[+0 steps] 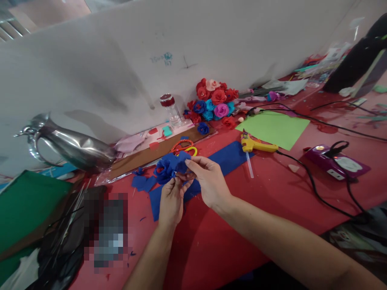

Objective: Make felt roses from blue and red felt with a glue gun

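Note:
Both of my hands are together over the red table, around a dark blue paper flower. My left hand pinches the flower from below, at its base. With thumb and fingers my right hand grips a blue paper petal against the flower's right side. Beneath them lies a long strip of blue paper. Loose blue paper pieces rest left of the flower. Just behind it are scissors with red and yellow handles, partly hidden by the petal.
A yellow glue gun lies to the right, its cord running to a purple power strip. Green paper, a paper flower bunch, a glass jar and a metal jug stand or lie farther back.

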The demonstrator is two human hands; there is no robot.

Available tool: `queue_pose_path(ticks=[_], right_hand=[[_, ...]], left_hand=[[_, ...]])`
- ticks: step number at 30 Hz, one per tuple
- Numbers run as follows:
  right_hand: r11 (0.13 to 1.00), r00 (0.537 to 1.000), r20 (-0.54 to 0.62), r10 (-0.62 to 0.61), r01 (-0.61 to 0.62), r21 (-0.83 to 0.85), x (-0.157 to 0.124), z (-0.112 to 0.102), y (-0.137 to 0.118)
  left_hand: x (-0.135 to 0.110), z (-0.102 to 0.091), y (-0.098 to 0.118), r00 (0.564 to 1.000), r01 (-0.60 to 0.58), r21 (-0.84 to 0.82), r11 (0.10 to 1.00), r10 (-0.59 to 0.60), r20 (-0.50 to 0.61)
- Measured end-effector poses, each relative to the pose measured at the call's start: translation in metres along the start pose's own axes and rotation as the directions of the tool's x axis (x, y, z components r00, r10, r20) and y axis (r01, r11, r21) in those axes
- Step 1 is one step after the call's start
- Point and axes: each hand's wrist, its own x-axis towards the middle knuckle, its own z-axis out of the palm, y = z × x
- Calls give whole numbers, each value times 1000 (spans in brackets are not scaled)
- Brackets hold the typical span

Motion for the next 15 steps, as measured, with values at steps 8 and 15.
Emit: queue_pose_path(ticks=[8, 15], right_hand=[[995, 995, 39, -95, 96, -18, -6, 2, -5], [997, 995, 65, -75, 76, -10, -11, 4, -7]], left_hand=[[0, 0, 2, 1000, 8, -53, 999, -6, 29], [0, -2, 2, 999, 32, -57, 998, -32, -3]])
